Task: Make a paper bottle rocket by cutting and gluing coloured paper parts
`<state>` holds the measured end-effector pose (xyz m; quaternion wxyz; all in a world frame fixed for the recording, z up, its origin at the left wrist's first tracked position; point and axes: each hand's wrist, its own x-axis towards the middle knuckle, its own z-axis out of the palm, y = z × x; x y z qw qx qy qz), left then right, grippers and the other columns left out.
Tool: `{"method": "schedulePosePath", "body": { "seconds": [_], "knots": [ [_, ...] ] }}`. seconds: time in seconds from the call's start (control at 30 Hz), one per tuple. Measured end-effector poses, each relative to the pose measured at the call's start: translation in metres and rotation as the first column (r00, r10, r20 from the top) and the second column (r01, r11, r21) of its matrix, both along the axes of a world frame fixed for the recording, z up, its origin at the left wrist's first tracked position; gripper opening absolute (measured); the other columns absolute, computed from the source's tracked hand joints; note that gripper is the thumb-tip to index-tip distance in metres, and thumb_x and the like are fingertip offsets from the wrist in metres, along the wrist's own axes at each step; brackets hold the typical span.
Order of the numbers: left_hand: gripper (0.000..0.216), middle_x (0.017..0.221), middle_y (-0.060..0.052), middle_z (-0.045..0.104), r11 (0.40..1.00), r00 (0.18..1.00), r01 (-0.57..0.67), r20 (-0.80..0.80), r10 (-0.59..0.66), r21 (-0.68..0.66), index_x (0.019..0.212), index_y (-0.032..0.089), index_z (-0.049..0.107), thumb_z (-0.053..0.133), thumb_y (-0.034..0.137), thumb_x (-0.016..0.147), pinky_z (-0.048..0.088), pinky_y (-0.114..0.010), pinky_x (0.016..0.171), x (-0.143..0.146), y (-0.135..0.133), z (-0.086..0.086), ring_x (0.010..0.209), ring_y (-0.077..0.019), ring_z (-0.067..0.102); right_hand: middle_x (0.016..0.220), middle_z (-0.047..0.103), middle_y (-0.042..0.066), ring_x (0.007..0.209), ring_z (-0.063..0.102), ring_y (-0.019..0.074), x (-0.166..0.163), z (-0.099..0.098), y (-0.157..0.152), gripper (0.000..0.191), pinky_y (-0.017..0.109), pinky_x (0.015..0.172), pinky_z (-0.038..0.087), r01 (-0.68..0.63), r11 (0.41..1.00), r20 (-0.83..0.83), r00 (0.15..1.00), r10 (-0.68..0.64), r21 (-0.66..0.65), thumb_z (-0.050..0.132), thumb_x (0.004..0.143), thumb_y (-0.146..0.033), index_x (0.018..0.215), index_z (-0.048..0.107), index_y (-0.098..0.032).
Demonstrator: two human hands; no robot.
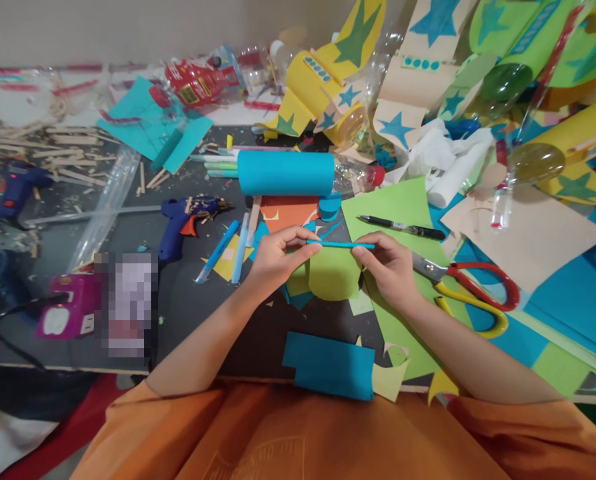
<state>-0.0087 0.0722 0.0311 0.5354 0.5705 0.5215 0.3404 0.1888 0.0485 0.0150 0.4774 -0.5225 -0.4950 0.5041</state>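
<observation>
A thin blue strip (pixel 342 245), perhaps folded paper seen edge-on, stretches level between my two hands. My left hand (pixel 284 257) pinches its left end between thumb and fingers. At the other end, my right hand (pixel 389 267) has thumb and fingers closed on it. Beneath the strip lies a yellow-green paper piece (pixel 334 275) with a rounded lower edge. Just beyond my hands, a plastic bottle wrapped in blue paper (pixel 285 173) lies on its side, its red cap (pixel 377 176) to the right. A black pen (pixel 401 227) rests on a green sheet (pixel 388 200) near my right hand.
Scissors with red and yellow handles (pixel 478 287) lie right of my right hand. A blue glue gun (pixel 175 227) is at the left, near wooden sticks (pixel 73 140) and a magenta box (pixel 68 310). Blue paper (pixel 331 367) lies at the front edge. Decorated bottles (pixel 323 87) crowd the back.
</observation>
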Motion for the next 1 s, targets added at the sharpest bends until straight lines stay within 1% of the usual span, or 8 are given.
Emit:
{"method": "schedulePosePath", "body": {
  "seconds": [0.2,0.33,0.43,0.63,0.73,0.83,0.9,1.0],
  "knots": [
    [0.018,0.055,0.004,0.05,0.998,1.0,0.015,0.015,-0.014,-0.056,0.077,0.02,0.062,0.068,0.038,0.077,0.037,-0.023,0.048,0.0,0.001,0.001,0.053,-0.0104,0.048,0.058,0.053,-0.004,0.048,0.046,0.0096,0.0,-0.001,0.0,0.029,0.024,0.044,0.039,-0.001,1.0,-0.001,1.0,0.001,-0.013,0.075,0.077,-0.048,0.075,0.064,-0.022],
    [0.023,0.06,0.004,0.051,0.988,0.995,0.083,0.064,-0.075,-0.131,0.078,0.02,0.06,0.071,0.04,0.074,0.034,-0.021,0.047,0.0,0.001,0.0,0.054,-0.0093,0.046,0.058,0.052,-0.005,0.048,0.046,0.0094,0.0,-0.002,-0.001,0.029,0.024,0.045,0.039,0.005,1.0,-0.015,1.0,-0.005,-0.017,0.076,0.077,-0.049,0.075,0.064,-0.022],
    [0.021,0.059,0.004,0.049,0.989,0.993,0.093,0.078,-0.085,-0.111,0.076,0.02,0.059,0.07,0.037,0.075,0.034,-0.022,0.048,0.0,0.0,-0.002,0.054,-0.0089,0.045,0.061,0.053,-0.004,0.05,0.047,0.0094,0.0,-0.002,-0.002,0.029,0.024,0.046,0.04,-0.01,0.999,-0.043,0.999,0.009,-0.031,0.077,0.075,-0.049,0.077,0.064,-0.022],
    [0.02,0.058,0.004,0.049,0.996,0.996,-0.076,0.053,0.073,0.055,0.072,0.02,0.056,0.067,0.037,0.076,0.037,-0.023,0.05,-0.006,0.006,-0.001,0.054,-0.0101,0.047,0.069,0.056,-0.004,0.052,0.052,0.0104,0.001,-0.005,-0.003,0.027,0.026,0.049,0.045,-0.013,0.999,-0.146,0.989,0.02,0.047,0.069,0.084,-0.049,0.096,0.062,-0.026],
    [0.018,0.06,0.003,0.052,0.994,0.998,-0.056,-0.035,0.059,0.092,0.074,0.021,0.057,0.064,0.037,0.079,0.042,-0.024,0.053,-0.014,0.012,-0.004,0.056,-0.0113,0.052,0.071,0.054,-0.005,0.052,0.05,0.0092,0.0,-0.006,-0.002,0.019,0.025,0.048,0.045,0.034,0.996,-0.098,0.995,-0.026,0.088,0.067,0.086,-0.039,0.099,0.058,-0.027],
    [0.018,0.089,-0.005,0.069,0.98,0.976,0.002,-0.215,0.043,0.201,0.096,0.021,0.062,0.062,0.035,0.085,0.055,-0.029,0.073,-0.018,0.014,-0.012,0.084,-0.0177,0.067,0.073,0.056,-0.006,0.049,0.051,0.0076,-0.001,-0.006,-0.002,0.02,0.024,0.047,0.045,0.065,0.994,-0.051,0.997,-0.06,0.085,0.069,0.085,-0.033,0.098,0.055,-0.027],
    [0.026,0.115,-0.009,0.068,0.941,0.948,0.008,-0.303,0.101,0.338,0.112,0.023,0.059,0.06,0.034,0.089,0.054,-0.034,0.091,-0.019,0.014,-0.017,0.108,-0.021,0.065,0.073,0.059,-0.006,0.047,0.052,0.0074,-0.002,-0.007,-0.002,0.02,0.024,0.045,0.046,0.073,0.995,-0.051,0.996,-0.07,0.071,0.07,0.084,-0.034,0.095,0.055,-0.027],
    [0.017,0.109,-0.008,0.068,0.877,0.93,0.012,-0.328,0.167,0.481,0.104,0.022,0.057,0.054,0.036,0.094,0.054,-0.033,0.089,-0.018,0.012,-0.017,0.103,-0.0196,0.065,0.07,0.059,-0.007,0.046,0.055,0.0082,-0.003,-0.006,-0.001,0.022,0.024,0.045,0.047,0.082,0.995,-0.072,0.994,-0.078,0.057,0.072,0.083,-0.038,0.09,0.056,-0.026]
  ]
}}
